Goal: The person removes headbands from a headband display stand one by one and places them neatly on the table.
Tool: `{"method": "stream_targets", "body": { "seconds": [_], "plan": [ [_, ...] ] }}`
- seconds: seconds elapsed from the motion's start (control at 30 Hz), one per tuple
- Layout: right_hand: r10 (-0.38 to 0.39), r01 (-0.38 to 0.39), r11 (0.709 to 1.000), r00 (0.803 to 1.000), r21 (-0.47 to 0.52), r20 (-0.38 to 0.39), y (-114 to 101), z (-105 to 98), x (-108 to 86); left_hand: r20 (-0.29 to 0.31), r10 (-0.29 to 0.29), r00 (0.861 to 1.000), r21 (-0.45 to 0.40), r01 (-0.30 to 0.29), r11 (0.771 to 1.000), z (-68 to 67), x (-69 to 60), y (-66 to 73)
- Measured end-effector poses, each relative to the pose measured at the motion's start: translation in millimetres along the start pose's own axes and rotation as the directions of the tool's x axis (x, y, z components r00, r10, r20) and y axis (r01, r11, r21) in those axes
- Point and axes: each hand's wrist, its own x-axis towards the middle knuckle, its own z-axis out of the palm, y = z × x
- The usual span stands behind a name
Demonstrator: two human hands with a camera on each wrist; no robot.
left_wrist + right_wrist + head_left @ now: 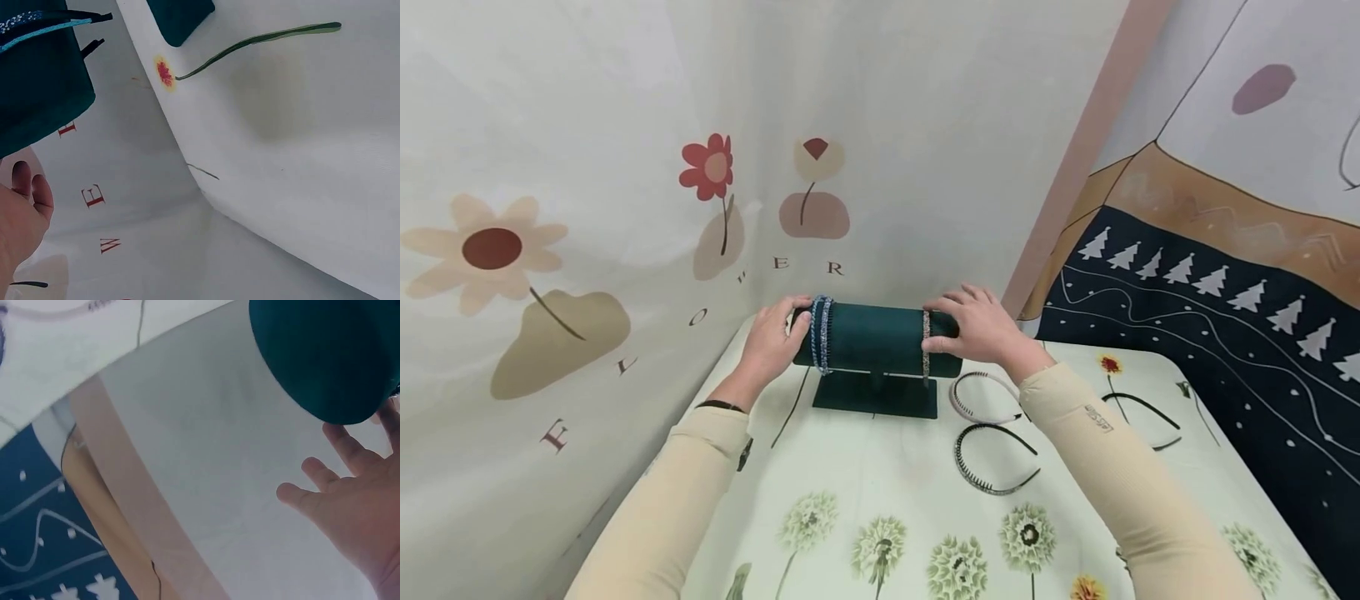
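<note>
A dark green headband stand point(874, 335), a padded roll on a flat base, stands at the back of the table. Blue sparkly headbands point(826, 343) sit round its left part. My left hand point(765, 343) grips the roll's left end, thumb in front. Toward the right end is a pinkish beaded headband point(927, 362); my right hand point(983, 329) holds it, with the thumb at its front and a finger on top. In the left wrist view the blue headbands' tips point(100, 17) stick out past the roll. The right wrist view shows other fingers point(319, 474) spread beyond the roll.
A pale pink headband point(958, 400) and a dark toothed headband point(964, 458) lie right of the base. Another black headband point(1138, 402) lies beyond the right forearm. A flower-print cloth point(865, 475) covers the table, and printed curtains point(910, 125) hang behind it.
</note>
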Motion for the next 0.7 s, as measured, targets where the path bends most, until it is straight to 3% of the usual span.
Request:
{"method": "stream_targets", "body": {
  "seconds": [0.17, 0.4, 0.53, 0.7],
  "plan": [
    [-0.010, 0.010, 0.998, 1.000, 0.055, 0.002, 0.9, 3.5, -2.6, -0.005, -0.003, 1.000, -0.010, 0.002, 1.000, 3.3, 0.4, 1.0],
    [0.021, -0.038, 0.980, 0.996, 0.197, 0.090, 3.8, 5.0, -0.2, -0.063, 0.014, 0.998, 0.023, -0.012, 1.000, 10.3, 0.3, -0.2],
    [0.023, -0.044, 0.983, 0.992, 0.179, 0.120, 5.0, 7.8, 3.8, -0.093, 0.026, 0.995, 0.036, -0.023, 0.999, 11.8, 0.5, -1.1],
    [0.048, -0.065, 0.991, 0.989, 0.120, 0.140, 4.3, 13.3, 6.7, -0.085, 0.022, 0.996, 0.040, -0.018, 0.999, 12.6, 0.2, -2.1]
  ]
}}
